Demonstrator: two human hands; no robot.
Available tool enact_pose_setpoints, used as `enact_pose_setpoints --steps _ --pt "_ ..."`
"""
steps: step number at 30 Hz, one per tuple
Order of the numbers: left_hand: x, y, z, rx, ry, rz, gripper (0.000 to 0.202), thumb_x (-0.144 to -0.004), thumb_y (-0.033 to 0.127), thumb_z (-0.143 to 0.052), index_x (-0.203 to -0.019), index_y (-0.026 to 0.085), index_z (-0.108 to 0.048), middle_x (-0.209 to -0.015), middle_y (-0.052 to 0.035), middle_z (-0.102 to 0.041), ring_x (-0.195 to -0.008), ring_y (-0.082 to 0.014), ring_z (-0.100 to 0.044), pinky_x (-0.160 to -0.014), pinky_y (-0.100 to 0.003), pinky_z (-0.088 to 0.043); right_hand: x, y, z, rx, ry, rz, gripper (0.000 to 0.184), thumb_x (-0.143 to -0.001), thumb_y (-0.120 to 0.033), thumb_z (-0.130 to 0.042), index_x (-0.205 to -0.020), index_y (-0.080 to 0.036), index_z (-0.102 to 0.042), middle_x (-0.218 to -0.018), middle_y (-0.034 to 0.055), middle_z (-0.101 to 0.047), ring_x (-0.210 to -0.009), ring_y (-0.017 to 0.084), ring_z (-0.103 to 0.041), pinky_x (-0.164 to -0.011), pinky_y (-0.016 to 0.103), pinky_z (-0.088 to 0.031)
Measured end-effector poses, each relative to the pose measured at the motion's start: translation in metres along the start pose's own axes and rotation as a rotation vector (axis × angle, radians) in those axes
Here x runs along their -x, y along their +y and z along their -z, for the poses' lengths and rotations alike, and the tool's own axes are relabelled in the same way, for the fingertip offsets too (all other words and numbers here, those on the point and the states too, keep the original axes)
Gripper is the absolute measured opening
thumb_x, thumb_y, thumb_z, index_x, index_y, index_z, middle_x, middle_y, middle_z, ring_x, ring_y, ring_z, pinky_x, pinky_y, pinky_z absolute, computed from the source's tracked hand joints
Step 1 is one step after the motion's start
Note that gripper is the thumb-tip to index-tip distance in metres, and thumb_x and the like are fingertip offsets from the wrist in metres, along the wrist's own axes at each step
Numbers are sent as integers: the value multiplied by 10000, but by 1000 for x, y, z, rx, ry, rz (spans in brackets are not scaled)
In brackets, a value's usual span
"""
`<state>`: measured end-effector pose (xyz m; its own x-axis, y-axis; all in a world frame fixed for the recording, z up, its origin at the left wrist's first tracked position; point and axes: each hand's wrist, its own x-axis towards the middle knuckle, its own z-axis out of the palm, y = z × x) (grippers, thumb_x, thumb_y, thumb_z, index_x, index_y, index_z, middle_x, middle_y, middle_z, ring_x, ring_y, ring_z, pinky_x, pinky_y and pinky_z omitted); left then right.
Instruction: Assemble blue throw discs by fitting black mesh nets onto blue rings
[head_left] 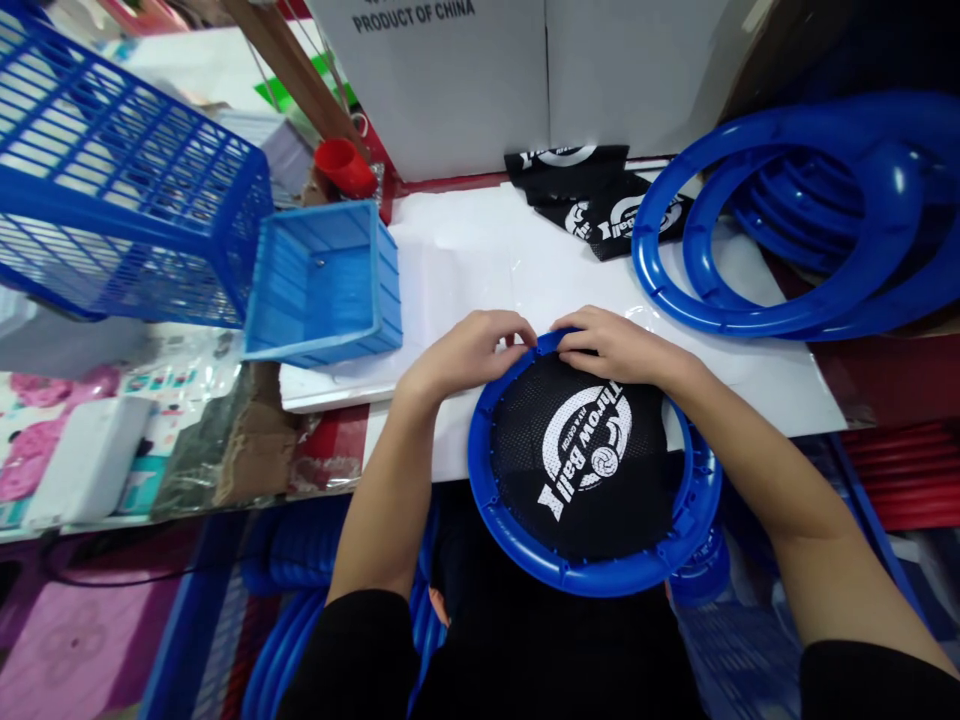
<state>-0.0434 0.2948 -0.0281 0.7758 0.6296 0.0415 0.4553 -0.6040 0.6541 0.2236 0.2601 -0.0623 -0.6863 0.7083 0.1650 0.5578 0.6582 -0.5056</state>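
Note:
A blue plastic ring (517,545) rests at the front edge of the white work surface, tilted toward my body. Inside it lies a black mesh net (517,460) printed "Throw Ball"; at the right, a gap shows between net and ring. My left hand (484,350) pinches the far rim with thumb and forefinger. Close beside it, my right hand (619,345) curls its fingers over the same rim, at the net's upper edge. Whether the right fingertips also grip the mesh is hidden.
Loose blue rings (667,290) are piled at the right, beside more printed black nets (600,215). A small blue bin (322,340) and a large blue basket (142,215) stand at the left. White cartons (465,90) close off the back. A red cup (345,168) sits near the post.

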Motion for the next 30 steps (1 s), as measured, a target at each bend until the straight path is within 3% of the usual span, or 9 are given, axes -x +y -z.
enact_pose_setpoints --steps 4,12,16,20,23,27,30 --pt "-4 5 -12 -15 -47 -83 183 -993 297 -629 -1032 209 -785 -1063 -77 -788 -988 -224 -713 -965 -384 -552 0 0 -2 17 3 14 256 -1063 -294 -575 -1134 -255 -818 -1363 115 -713 -1210 308 -646 -1098 561 -531" --pt "-5 3 -22 -89 -62 -115 203 -1029 268 -563 -1007 204 -754 -1113 -101 -727 -1091 -261 -669 -1035 -447 -526 4 -1 -4 -87 103 2 214 -1049 -281 -616 -1137 -265 -811 -1380 106 -712 -1271 304 -636 -1106 563 -539" --pt "-4 5 -23 -116 -60 -114 201 -1027 269 -560 -1020 188 -744 -1163 -121 -722 -1134 -275 -661 -1067 -461 -514 3 0 -3 -114 90 14 214 -1055 -276 -605 -1117 -252 -809 -1385 108 -714 -1292 306 -629 -1135 582 -521" --pt "-3 6 -17 -99 -66 -113 186 -1037 279 -557 -1017 201 -725 -1133 -100 -746 -1113 -260 -683 -1047 -441 -523 2 1 -2 -120 53 0 243 -1074 -300 -576 -1122 -256 -810 -1451 114 -677 -1351 316 -600 -1176 608 -488" --pt "-2 10 -13 -43 4 -64 104 -1008 273 -617 -1055 203 -678 -1075 -71 -774 -1035 -232 -722 -985 -390 -542 1 2 -3 -134 30 -5 244 -1070 -293 -577 -1103 -250 -814 -1448 115 -677 -1357 315 -598 -1191 604 -478" --pt "-2 15 -15 107 71 -18 383 -941 240 -715 -1299 213 -582 -1113 -51 -808 -1072 -217 -757 -1013 -362 -544 0 6 -2 -194 45 -50 195 -1025 -280 -639 -1093 -244 -818 -1437 109 -694 -1334 305 -623 -1186 582 -486" --pt "-6 12 -23 106 87 -56 392 -945 196 -678 -1329 223 -604 -1118 -43 -811 -1077 -212 -758 -1033 -377 -547 5 7 11 -287 99 -103 233 -1034 -344 -625 -1125 -242 -814 -1416 98 -714 -1308 284 -661 -1189 549 -491"
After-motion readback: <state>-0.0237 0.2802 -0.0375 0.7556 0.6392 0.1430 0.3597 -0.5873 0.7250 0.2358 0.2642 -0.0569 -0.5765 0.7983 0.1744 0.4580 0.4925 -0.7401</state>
